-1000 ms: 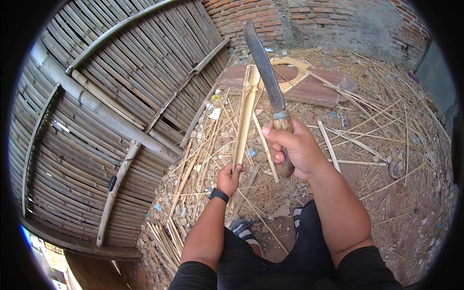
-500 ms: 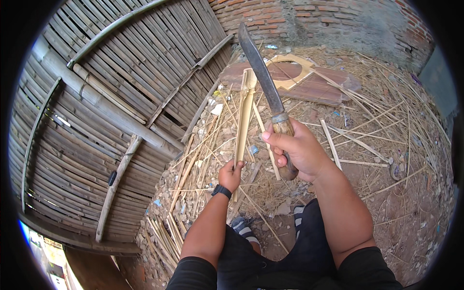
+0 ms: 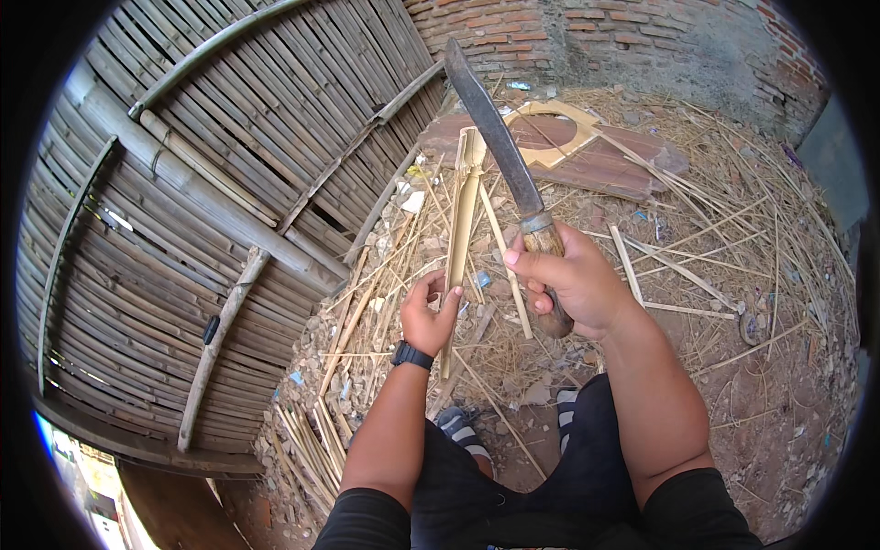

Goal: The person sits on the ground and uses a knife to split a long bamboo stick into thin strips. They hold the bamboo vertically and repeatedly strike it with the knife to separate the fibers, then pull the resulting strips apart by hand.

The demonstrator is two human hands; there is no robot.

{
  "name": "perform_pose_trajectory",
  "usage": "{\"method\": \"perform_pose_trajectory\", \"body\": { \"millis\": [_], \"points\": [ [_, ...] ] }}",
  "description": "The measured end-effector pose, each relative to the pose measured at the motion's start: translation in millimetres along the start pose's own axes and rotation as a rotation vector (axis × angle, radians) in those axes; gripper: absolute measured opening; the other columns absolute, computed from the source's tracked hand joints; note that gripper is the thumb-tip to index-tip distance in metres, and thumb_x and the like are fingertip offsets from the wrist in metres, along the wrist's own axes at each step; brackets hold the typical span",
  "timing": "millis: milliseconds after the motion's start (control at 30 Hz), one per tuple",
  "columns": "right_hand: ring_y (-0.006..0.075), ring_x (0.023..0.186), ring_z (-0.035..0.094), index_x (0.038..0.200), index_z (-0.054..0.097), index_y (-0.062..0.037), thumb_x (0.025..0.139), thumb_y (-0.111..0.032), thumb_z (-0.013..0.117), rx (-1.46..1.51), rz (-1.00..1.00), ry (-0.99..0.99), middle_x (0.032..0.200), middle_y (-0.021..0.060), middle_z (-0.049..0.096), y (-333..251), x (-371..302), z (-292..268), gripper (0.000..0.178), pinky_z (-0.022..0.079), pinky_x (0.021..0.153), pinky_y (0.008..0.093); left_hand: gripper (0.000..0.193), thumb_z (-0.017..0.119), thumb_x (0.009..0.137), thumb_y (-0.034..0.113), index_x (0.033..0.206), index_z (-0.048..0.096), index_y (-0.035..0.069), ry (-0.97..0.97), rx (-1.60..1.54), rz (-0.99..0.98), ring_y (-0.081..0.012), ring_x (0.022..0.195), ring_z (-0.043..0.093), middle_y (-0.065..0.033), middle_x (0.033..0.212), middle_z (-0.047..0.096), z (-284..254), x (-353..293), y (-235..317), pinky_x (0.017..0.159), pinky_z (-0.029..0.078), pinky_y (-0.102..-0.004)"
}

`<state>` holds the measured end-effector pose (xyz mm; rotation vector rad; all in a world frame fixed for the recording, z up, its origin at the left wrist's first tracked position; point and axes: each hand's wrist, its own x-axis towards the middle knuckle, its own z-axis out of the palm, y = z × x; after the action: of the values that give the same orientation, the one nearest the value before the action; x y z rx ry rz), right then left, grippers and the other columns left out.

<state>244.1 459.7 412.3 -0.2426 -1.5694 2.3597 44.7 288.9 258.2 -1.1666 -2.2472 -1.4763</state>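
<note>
My right hand (image 3: 579, 282) grips the wooden handle of a machete (image 3: 495, 128), its long dark blade pointing up and slanting away to the left. Left of it, a split length of bamboo (image 3: 465, 215) stands nearly upright, pale hollow inside toward me, with a node near its top. My left hand (image 3: 429, 312), a black watch on the wrist, holds this bamboo at its lower part, thumb on the near side and fingers partly around it. The blade's lower part is close to the bamboo's right side; I cannot tell if they touch.
A brown board (image 3: 632, 170) lies beyond, with a yellowish panel (image 3: 584, 137) with a round cutout on it. Thin bamboo strips (image 3: 701, 275) litter the ground, and several lie bundled (image 3: 307, 449) at lower left. A bamboo slat wall (image 3: 220, 165) rises left, a brick wall (image 3: 632, 46) behind.
My left hand has shifted slightly up along the bamboo, and its fingers have loosened and spread a little. The machete has moved slightly; my right hand keeps its grip.
</note>
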Motion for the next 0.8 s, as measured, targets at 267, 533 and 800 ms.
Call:
{"method": "perform_pose_trajectory", "body": {
  "millis": [267,533,800],
  "points": [
    [0.0062,0.05,0.048,0.103,0.055,-0.0028,0.09,-0.02,0.075,-0.039,-0.007,-0.039,0.066,-0.0014,0.054,-2,-8,11,0.029,0.038,0.048,0.0231,0.026,0.077,0.09,0.017,0.108,0.068,0.002,0.037,0.02,-0.045,-0.0167,0.072,0.067,-0.0099,0.086,0.071,-6,4,-1,0.067,0.054,-0.0308],
    [0.0057,0.05,0.048,0.103,0.055,-0.0027,0.09,-0.019,0.074,-0.048,-0.015,-0.05,0.065,-0.0014,0.054,-1,-8,14,0.028,0.038,0.047,0.0223,0.024,0.074,0.092,0.016,0.109,0.066,0.001,0.077,0.099,0.014,-0.0108,0.068,0.062,-0.0054,0.078,0.068,-5,5,7,0.062,0.051,-0.0271],
    [0.0052,0.049,0.048,0.104,0.055,-0.0024,0.092,-0.022,0.073,-0.111,0.037,-0.092,0.062,-0.0018,0.053,0,-9,13,0.029,0.036,0.046,0.0222,0.024,0.074,0.09,0.016,0.108,0.066,0.003,0.11,0.14,-0.038,-0.02,0.071,0.065,-0.0101,0.083,0.068,-11,8,12,0.062,0.053,-0.032]
  ]
}}
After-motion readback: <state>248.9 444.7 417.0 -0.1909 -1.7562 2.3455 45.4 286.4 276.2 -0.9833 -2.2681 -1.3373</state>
